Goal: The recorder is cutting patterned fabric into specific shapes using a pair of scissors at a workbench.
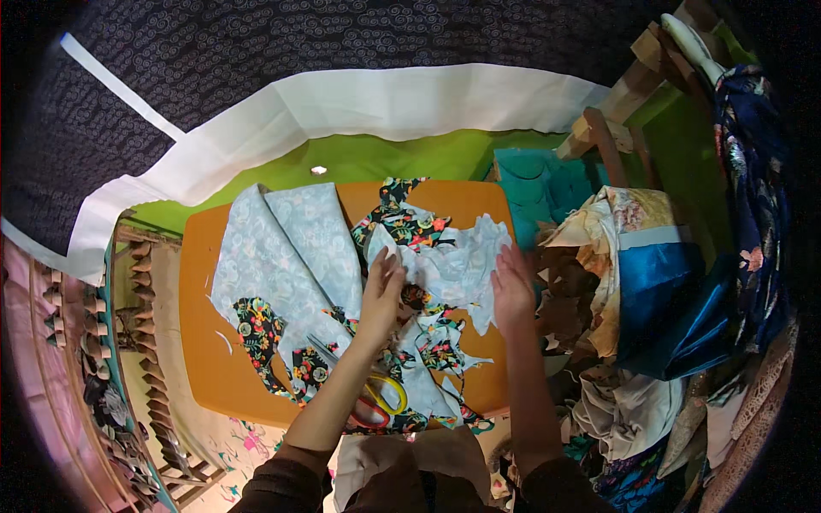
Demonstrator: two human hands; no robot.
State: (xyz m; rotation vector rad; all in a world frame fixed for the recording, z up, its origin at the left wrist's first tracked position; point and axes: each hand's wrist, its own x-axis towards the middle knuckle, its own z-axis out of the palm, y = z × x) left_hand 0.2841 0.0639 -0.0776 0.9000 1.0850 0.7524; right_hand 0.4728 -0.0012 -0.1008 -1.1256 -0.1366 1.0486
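Observation:
A jagged offcut of pale-backed fabric point(469, 261) lies across the right half of the orange table, over black floral pieces. My left hand point(382, 299) is at its left edge, with thumb and fingers closed on the cloth. At its right edge is my right hand point(513, 291), fingers stretched out and slightly blurred, touching or very near the cloth. Scissors point(389, 397) with a yellow and a red handle loop lie below my left forearm, which partly covers them. More black floral scraps point(438, 352) are spread near my body.
A large folded pale-backed cloth point(291, 244) covers the left of the orange table point(198, 321). Teal fabric point(539, 184), a blue shiny bag point(658, 291) and heaped cloth point(629, 410) crowd the right. Wooden racks point(150, 342) stand left. A dark patterned sheet point(342, 43) hangs beyond.

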